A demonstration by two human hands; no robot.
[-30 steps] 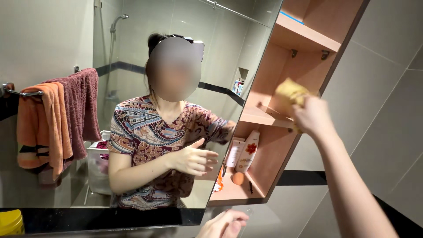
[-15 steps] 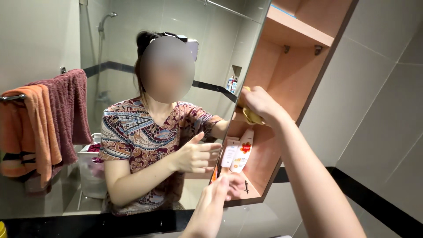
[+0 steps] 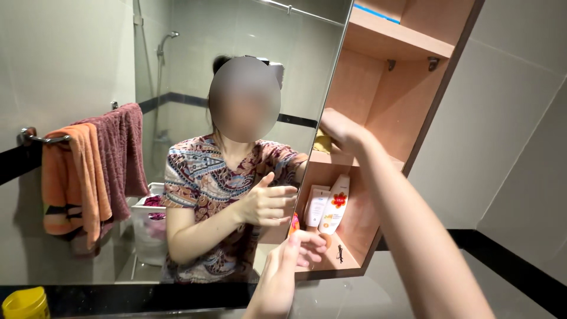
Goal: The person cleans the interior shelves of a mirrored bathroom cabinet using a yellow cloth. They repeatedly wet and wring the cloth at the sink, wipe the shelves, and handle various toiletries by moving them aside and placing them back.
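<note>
Inside the open wooden cabinet, on its middle shelf, a yellow cloth was pressed beneath the right hand. The fingers were curled down over the cloth near the shelf's front edge, closed upon it, so that only a small yellow patch was left showing at the left of the hand. The right forearm was stretched diagonally across the cabinet front, and much of the lower compartment's right side was hidden by it.

On the bottom shelf, a white tube and a white bottle with an orange mark were stood upright just beside each other, against the back. A small dark hair clip was laid near the shelf's front edge. The left hand was held low before that shelf, its fingers spread loosely apart and nothing gripped; whether the shelf edge was touched could not be told.

To the left, the mirror was filled by the person's reflection. An orange towel and a maroon towel were hung side by side on a rail, and a yellow container was seen at the lower corner.
</note>
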